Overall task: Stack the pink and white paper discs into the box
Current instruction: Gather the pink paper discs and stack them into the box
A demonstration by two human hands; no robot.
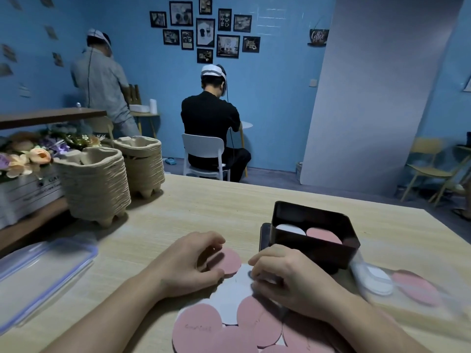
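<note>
Our left hand [186, 263] pinches a pink disc [228, 261]; our right hand [290, 278] curls over a white disc [230, 289], grip unclear; box [316, 250] at one o'clock.

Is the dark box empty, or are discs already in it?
Not empty: a white disc and a pink disc lie inside the box.
</note>
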